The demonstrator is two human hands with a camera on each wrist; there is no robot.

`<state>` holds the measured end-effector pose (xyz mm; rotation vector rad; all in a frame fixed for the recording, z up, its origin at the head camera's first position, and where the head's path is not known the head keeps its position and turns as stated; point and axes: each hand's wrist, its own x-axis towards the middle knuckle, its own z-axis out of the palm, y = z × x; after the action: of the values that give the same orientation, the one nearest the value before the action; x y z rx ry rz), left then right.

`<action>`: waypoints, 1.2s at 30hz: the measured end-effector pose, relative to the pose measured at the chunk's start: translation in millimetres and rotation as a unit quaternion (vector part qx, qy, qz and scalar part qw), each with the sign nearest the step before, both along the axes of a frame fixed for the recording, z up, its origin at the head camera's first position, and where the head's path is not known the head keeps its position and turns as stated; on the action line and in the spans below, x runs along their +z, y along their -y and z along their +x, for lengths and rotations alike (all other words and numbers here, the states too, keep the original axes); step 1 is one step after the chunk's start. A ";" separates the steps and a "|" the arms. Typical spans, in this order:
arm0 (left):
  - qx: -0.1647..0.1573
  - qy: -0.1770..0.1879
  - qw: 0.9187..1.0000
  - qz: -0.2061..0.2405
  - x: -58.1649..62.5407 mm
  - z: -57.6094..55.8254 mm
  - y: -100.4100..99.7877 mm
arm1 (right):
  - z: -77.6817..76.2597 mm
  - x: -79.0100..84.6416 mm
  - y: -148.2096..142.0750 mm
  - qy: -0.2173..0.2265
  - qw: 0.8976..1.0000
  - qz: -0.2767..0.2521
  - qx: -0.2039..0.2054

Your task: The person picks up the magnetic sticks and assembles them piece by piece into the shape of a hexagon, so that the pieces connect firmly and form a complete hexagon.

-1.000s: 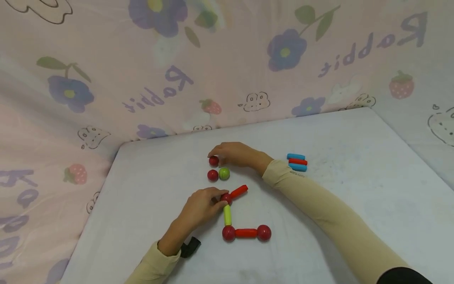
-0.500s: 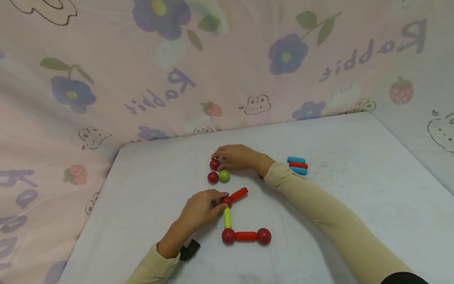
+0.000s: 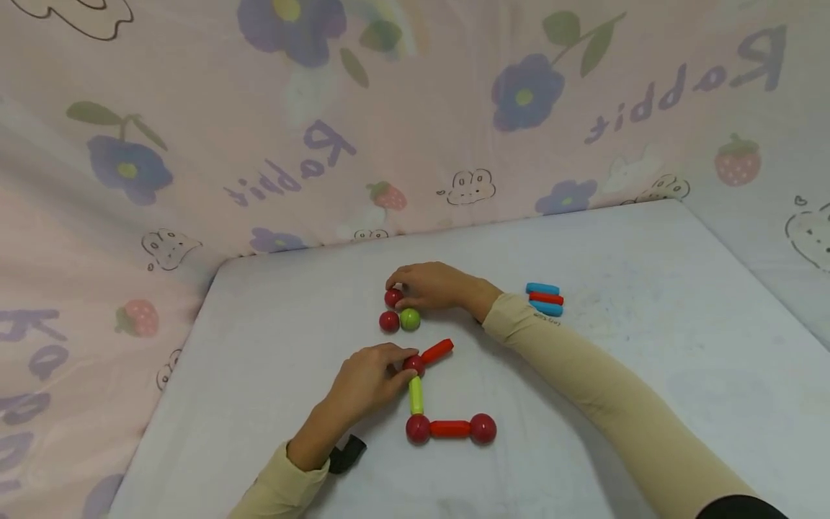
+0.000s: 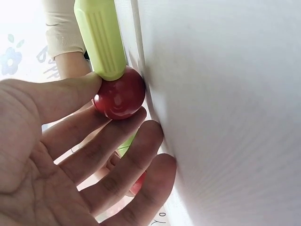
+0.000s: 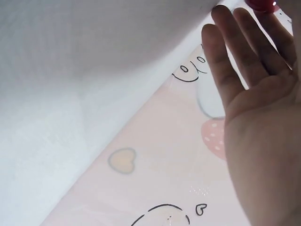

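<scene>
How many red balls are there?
5 red balls: one in the right hand, one beside the green ball, one in the left hand, two joined by the nearest red stick.

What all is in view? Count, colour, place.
Joined balls: 3, red, at the joined piece's upper-left, lower-left and lower-right
Joined red rods: 2, red, one between the lower balls, one off the upper ball, far end free
Joined yellow-green rod: 1, yellow-green, left side
Loose red balls: 2, red, beyond the joined piece
Green ball: 1, green, beside them
Blue rods: 2, blue, table's right half
Loose red rod: 1, red, between those
Table: 1, white, underneath
Printed cloth: count unclear, mostly pale pink, behind and beside
Black items: 2, black, left wrist and bottom right, identity unclear
Sleeves: 2, beige, both arms
Left hand: 1, pinching the upper ball
Right hand: 1, holding the farther loose ball
</scene>
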<state>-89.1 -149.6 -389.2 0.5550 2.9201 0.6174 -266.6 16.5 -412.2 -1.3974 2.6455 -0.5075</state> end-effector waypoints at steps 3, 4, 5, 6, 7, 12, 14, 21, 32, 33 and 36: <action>0.001 -0.005 1.000 -0.002 1.5 0.0 0.4 | 0.7 2.5 0.7 0.005 1.000 -0.013 -0.004; 0.001 -0.006 1.000 -0.003 1.6 0.0 0.4 | 1.1 2.8 0.9 0.005 1.000 -0.017 -0.005; 0.000 -0.006 1.000 -0.004 1.4 0.2 0.5 | 1.6 2.9 1.1 0.008 1.000 -0.022 -0.006; 0.000 -0.005 1.000 -0.004 1.2 0.4 0.5 | 2.2 2.6 1.4 0.011 1.000 -0.025 -0.005; 0.000 -0.003 1.000 -0.005 0.9 0.8 0.5 | 2.8 1.8 1.4 0.012 1.000 -0.026 -0.004; -0.001 -0.002 1.000 -0.010 -2.9 1.6 0.7 | 5.6 -4.1 -2.7 0.004 0.999 -0.039 -0.018; -0.001 -0.006 1.000 -0.009 -4.4 1.1 0.6 | 7.7 -5.0 -8.5 -0.011 0.998 -0.042 -0.039; -0.001 -0.010 1.000 -0.013 -6.1 0.0 0.6 | 28.6 -1.7 -44.8 -0.059 0.994 -0.032 -0.091; -0.001 -0.012 1.000 -0.005 -1.9 0.3 -1.0 | 64.8 2.0 -88.2 -0.110 0.989 -0.030 -0.093; 0.001 -0.012 1.000 -0.005 -1.5 0.6 -1.3 | 66.8 2.5 -90.0 -0.108 0.990 -0.028 -0.091; 0.005 -0.011 1.000 -0.003 -1.3 1.5 -2.4 | 72.9 3.8 -95.3 -0.105 0.990 -0.021 -0.088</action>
<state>-87.6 -147.2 -390.5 0.5513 2.9467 0.6085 -193.7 111.8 -408.4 -1.3026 2.9619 -0.4594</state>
